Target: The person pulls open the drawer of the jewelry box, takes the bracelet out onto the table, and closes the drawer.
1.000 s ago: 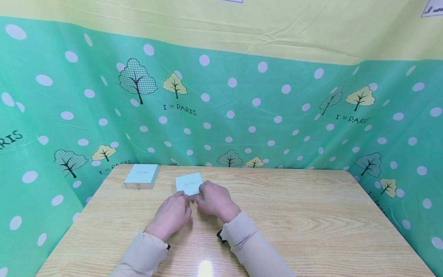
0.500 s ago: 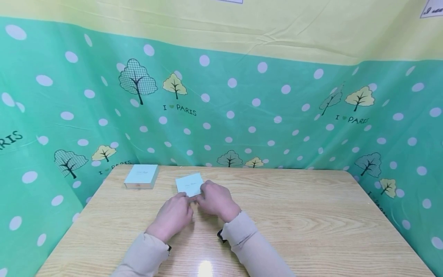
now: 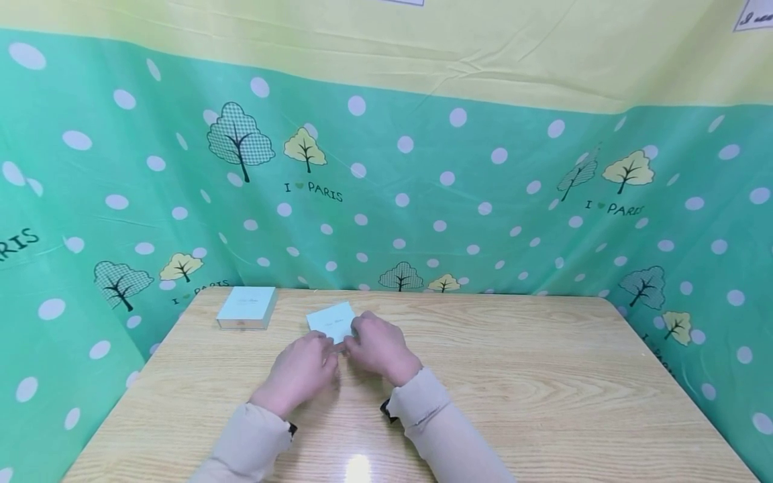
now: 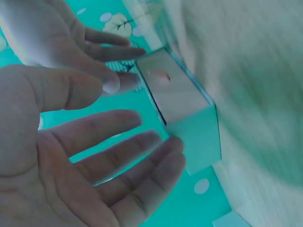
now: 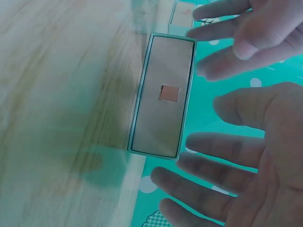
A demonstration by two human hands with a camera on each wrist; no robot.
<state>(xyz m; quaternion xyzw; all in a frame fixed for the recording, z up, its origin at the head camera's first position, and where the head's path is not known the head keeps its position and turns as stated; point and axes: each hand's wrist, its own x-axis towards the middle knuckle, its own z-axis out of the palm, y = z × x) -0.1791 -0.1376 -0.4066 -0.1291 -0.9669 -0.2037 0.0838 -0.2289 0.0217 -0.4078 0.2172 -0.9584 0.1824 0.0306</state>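
Note:
A small light-blue drawer-style box [image 3: 329,318] sits on the table toward the back, turned slightly, with faint lettering on its lid. Its beige front [image 5: 163,123] faces me and bears a small copper-coloured tab [image 5: 170,93]. My left hand [image 3: 298,369] is at the box's near left corner. In the left wrist view its fingers [image 4: 142,184] are extended, with the tips overlapping the box's side. My right hand [image 3: 377,345] is at the box's right side. The right wrist view shows that hand's fingers spread, with tips beside the box's lower corner and the thumb apart from it.
A larger light-blue box [image 3: 249,303] with a beige front stands at the table's back left corner. The wood-grain table [image 3: 531,376] stretches off to the right. Behind it hangs a green and yellow printed curtain [image 3: 483,181].
The small box has turned slightly, its near edge shifting a little to the right. My left hand has shifted slightly at its near corner. My right hand has barely moved.

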